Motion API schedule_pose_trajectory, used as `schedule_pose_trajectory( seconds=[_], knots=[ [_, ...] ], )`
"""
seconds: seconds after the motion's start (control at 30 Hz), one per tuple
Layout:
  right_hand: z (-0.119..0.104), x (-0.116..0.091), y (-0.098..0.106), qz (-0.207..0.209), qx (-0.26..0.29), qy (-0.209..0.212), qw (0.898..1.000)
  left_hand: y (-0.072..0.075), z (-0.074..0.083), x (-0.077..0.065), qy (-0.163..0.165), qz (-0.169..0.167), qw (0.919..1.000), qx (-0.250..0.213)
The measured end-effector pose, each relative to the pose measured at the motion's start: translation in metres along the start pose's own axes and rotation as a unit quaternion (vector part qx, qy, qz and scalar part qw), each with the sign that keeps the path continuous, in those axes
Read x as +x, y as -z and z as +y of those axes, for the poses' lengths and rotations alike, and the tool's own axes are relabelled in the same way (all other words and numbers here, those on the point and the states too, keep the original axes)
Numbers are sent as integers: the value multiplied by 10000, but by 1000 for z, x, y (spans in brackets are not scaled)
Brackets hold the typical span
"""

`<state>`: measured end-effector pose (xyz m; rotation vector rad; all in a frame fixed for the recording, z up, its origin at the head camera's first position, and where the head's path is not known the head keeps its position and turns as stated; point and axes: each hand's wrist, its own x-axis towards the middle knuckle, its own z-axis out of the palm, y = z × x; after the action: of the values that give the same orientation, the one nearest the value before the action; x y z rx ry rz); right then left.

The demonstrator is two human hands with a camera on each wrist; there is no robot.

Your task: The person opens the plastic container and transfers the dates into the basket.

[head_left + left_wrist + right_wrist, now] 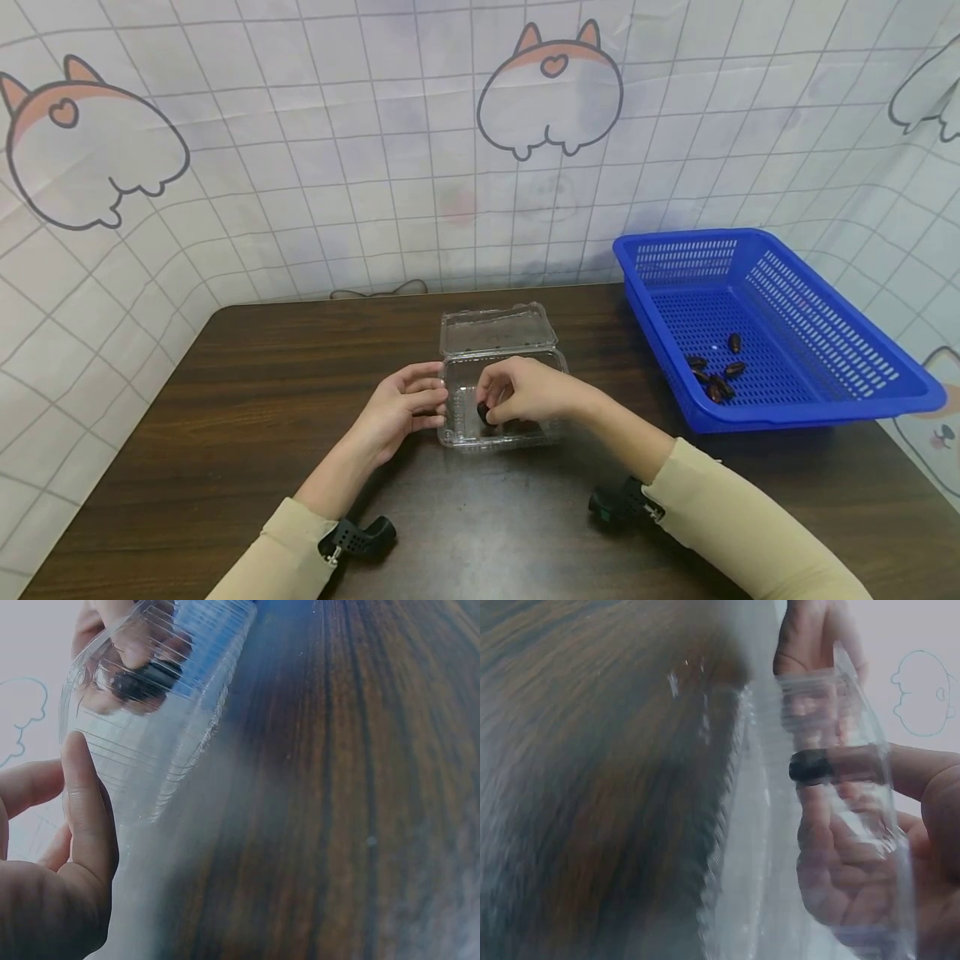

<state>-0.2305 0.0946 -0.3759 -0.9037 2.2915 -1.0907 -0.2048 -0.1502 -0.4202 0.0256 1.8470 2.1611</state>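
Note:
A clear plastic clamshell box stands on the table with its lid folded back toward the wall. My right hand is down in the box and pinches a dark, glossy date between thumb and fingers. Through the clear wall, the left wrist view also shows this date. At the left side of the box, my left hand touches the wall with fingers extended. In the left wrist view its thumb lies against the box's edge. The right hand partly hides the box's floor.
A blue slotted basket sits at the right, with several dark dates near its front left corner. The dark wood table ends at a wall covering printed with grid lines and cartoon animals. A thin cable lies by the back edge.

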Motion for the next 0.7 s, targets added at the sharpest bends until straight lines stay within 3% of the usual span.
schedule_pose_trajectory(
  seconds=[0.7],
  knots=[
    [-5,-54,35,931,-59,-117,9956,1,0,-1,-34,-100,9999,-79]
  ],
)
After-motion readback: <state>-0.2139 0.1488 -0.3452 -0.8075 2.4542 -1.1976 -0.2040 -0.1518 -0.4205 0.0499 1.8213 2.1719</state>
